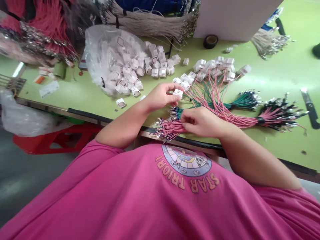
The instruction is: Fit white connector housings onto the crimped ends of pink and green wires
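Between the thumb and fingers of my left hand (161, 97) is a white connector housing (178, 93). My right hand (200, 121) is closed, fingertips pressed together over the pink wires (172, 128) at the table's front edge; whether it pinches a wire there is hidden. Green wires (176, 113) with metal terminals lie just beyond those fingers. Behind both hands sits a cluster of white housings (216, 68) with pink and green wires running out of them. To the right, the pink wire bundle (246, 122) is tied with black near its dark-tipped ends.
A clear plastic bag (96, 55) spills white housings on the left. Black tape (210, 41) lies at the back beside a pale box (235, 18). A knife (310, 108) rests far right. Bundles of grey wires (150, 25) and red wires (47, 20) are behind. A red stool (75, 136) stands below.
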The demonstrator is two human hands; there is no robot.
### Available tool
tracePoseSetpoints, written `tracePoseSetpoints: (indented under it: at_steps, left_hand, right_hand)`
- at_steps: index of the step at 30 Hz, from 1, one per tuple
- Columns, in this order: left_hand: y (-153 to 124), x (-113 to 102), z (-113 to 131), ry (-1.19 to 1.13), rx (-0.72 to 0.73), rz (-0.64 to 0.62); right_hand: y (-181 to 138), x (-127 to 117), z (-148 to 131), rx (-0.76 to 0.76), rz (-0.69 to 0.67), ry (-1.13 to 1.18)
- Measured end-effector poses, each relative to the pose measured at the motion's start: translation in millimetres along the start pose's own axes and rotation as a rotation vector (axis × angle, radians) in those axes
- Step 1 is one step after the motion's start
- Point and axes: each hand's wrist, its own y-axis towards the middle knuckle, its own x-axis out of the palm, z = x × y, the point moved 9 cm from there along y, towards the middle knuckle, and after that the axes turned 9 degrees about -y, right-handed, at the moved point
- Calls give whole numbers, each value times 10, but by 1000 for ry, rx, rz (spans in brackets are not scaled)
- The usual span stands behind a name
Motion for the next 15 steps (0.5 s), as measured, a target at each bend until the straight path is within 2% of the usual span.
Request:
tracePoseSetpoints:
  at_steps: [3, 6, 8, 11, 13, 15]
  left_hand:
    - [-7, 38, -17, -15, -16, -19]
    - [-1, 74, -75, -62, -29, -68]
    - [7, 87, -114, -115, -33, -102]
    - [21, 88, -150, -196, -44, -127]
    - [26, 97, -167, -237, -65, -136]
    - [26, 117, -178, -271, -85, -146]
  right_hand:
    - [-2, 102, -197, -28, -62, 34]
    - [9, 196, -337, -86, -65, -54]
    - [20, 103, -200, -5, 56, -72]
    - [-58, -201, 262, 244, 317, 19]
    - [-112, -322, 493, 337, 382, 67]
    - [-128, -383, 588, 360, 400, 68]
